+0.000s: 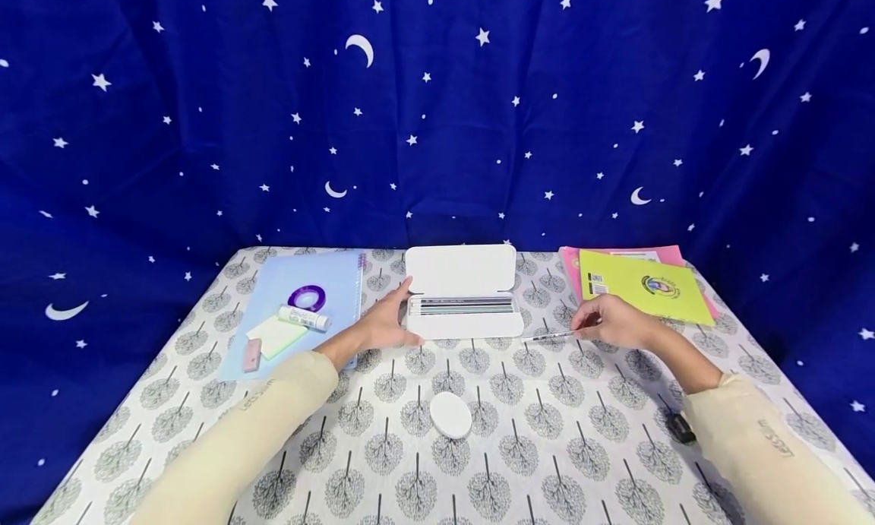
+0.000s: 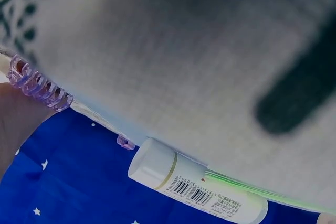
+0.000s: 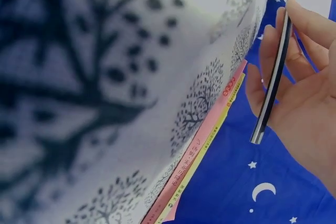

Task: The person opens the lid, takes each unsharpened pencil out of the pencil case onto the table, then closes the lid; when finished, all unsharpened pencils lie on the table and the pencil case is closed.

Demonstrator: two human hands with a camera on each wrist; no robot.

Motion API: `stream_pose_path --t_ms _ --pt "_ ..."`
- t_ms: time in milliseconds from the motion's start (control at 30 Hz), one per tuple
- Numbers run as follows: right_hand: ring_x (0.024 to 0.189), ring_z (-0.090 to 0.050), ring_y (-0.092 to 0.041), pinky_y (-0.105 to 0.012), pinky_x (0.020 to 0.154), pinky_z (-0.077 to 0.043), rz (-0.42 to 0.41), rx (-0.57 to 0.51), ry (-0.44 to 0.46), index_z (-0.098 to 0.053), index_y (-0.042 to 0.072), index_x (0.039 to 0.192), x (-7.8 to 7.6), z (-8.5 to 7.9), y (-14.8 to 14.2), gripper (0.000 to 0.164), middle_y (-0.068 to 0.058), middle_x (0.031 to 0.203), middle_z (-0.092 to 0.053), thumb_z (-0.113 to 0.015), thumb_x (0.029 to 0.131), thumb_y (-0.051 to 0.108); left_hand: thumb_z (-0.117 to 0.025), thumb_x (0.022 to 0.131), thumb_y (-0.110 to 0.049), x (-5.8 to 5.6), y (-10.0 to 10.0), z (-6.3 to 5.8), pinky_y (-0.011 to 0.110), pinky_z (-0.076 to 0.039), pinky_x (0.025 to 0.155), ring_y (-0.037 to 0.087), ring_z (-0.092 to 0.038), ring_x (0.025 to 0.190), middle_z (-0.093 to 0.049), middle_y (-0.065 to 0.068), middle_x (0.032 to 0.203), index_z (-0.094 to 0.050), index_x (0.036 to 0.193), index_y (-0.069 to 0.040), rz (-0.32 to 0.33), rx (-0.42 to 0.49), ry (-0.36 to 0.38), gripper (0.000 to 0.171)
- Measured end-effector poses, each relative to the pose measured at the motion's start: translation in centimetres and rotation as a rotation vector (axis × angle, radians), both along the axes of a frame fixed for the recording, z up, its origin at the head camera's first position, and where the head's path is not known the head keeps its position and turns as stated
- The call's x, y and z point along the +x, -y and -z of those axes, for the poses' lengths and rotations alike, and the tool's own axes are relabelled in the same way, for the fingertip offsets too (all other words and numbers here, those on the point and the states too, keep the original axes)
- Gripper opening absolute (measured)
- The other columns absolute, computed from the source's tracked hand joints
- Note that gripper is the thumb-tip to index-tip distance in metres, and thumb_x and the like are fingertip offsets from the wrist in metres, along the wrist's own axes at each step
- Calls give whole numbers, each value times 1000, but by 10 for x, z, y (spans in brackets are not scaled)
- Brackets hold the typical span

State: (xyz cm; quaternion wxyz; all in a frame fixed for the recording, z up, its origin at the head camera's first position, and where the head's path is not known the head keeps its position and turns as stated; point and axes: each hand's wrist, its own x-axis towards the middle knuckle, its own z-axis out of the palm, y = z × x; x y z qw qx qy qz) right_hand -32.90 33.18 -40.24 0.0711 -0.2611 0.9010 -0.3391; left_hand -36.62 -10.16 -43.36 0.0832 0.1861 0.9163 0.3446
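Observation:
A white pencil case [image 1: 465, 327] lies with its lid [image 1: 460, 270] raised at the back of the table, several pencils [image 1: 467, 305] side by side in it. My left hand [image 1: 384, 321] grips the case's left end, thumb at the front corner and fingers by the hinge. To the right of the case, my right hand [image 1: 611, 321] pinches a thin striped pencil [image 3: 278, 66] near one end, its other end pointing toward the case. Dark and pale stripes run along this pencil in the right wrist view. In the left wrist view only part of the left hand [image 2: 21, 119] shows.
A blue spiral notebook [image 1: 273, 282] at left bears purple tape [image 1: 307, 298], a glue stick [image 1: 304, 317], sticky notes [image 1: 283, 341] and a pink eraser [image 1: 252, 355]. Yellow-green [image 1: 622, 270] and pink [image 1: 570, 265] books overlap at right. A white oval object [image 1: 450, 415] lies in front.

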Motion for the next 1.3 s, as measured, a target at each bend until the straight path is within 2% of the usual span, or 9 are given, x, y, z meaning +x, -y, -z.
stream_pose_path --t_ms 200,433,800,1067,1300 --pt "76 -65 -20 -25 70 -58 -42 -8 58 -72 1 89 0 5 2 9 -11 87 -69 -76 81 -1 -90 67 -29 1 0 0 54 -14 120 28 -24 148 -37 5 157 -1 161 -27 -6 3 -4 129" --pt "74 -63 -15 -24 68 -56 -28 38 64 -73 4 87 0 9 5 11 -4 84 -70 -80 79 3 -90 68 -31 2 1 2 55 -14 120 28 -23 148 -36 5 158 0 161 -28 1 0 2 129" --pt "71 -60 -13 -22 64 -54 -26 6 103 -74 3 87 -5 9 6 14 -6 85 -70 -82 76 3 -90 68 -29 1 3 -3 57 -14 120 30 -23 148 -35 7 158 0 161 -28 2 17 -2 129" --pt "72 -59 -15 -23 64 -54 2 10 159 -73 3 87 -3 10 6 15 -7 83 -69 -83 75 2 -90 69 -31 2 2 -1 54 -14 120 28 -22 149 -35 5 158 1 160 -29 -3 8 16 128" --pt "72 -59 -15 -23 65 -53 -5 19 178 -73 3 87 -1 11 5 15 -6 82 -68 -82 75 3 -90 69 -30 4 0 -1 56 -14 120 29 -23 148 -34 7 158 0 160 -29 2 24 25 128"
